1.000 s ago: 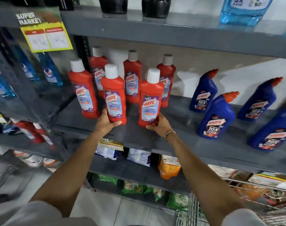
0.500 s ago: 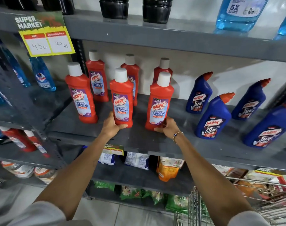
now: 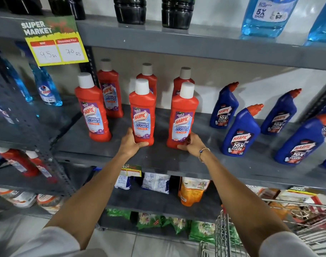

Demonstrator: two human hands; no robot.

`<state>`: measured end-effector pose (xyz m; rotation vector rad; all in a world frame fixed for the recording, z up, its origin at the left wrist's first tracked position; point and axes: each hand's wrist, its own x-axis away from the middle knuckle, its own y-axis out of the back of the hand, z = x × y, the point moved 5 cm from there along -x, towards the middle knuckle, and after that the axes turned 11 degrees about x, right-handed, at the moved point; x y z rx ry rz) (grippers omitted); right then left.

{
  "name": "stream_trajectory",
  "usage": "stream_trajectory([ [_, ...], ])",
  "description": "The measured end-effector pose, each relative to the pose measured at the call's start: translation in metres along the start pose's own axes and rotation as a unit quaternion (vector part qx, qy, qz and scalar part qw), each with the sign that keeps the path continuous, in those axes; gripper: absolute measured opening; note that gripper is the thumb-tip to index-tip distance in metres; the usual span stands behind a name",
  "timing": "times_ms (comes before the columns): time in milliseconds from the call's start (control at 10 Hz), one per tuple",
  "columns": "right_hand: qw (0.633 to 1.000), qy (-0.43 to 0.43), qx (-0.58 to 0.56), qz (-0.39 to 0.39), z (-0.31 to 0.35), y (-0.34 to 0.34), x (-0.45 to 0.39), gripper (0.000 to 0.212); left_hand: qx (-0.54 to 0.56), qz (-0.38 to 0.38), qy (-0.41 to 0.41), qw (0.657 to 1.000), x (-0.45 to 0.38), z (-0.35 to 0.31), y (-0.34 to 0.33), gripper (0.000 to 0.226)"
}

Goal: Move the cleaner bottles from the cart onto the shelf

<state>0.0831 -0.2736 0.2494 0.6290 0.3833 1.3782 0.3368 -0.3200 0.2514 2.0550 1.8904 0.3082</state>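
Several red cleaner bottles with white caps stand on the grey shelf (image 3: 158,156). My left hand (image 3: 129,143) grips the base of the middle front red bottle (image 3: 142,112). My right hand (image 3: 192,144) grips the base of the right front red bottle (image 3: 183,115). Both bottles stand upright on the shelf. Another red bottle (image 3: 92,108) stands free to the left, and three more are in a row behind. The wire cart (image 3: 251,219) is at the lower right.
Several blue cleaner bottles (image 3: 240,132) with orange caps stand on the same shelf to the right. A price sign (image 3: 55,41) hangs from the shelf above. Dark and light blue bottles stand on the top shelf. Pouches fill the lower shelves.
The two held bottles have settled upright on the shelf, a little further apart. The view has shifted slightly; my hands stay at the bottle bases.
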Motion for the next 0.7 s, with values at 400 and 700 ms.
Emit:
stream_trajectory([
  [400,1.000,-0.018,-0.017,0.006,0.002,-0.002,0.006,0.070,-0.006,-0.007,0.000,1.000,0.008,-0.002,0.000,0.067],
  [700,0.987,-0.005,0.081,-0.139,-0.008,0.016,0.053,0.047,0.025,-0.087,-0.014,0.996,0.043,-0.011,-0.005,0.075],
])
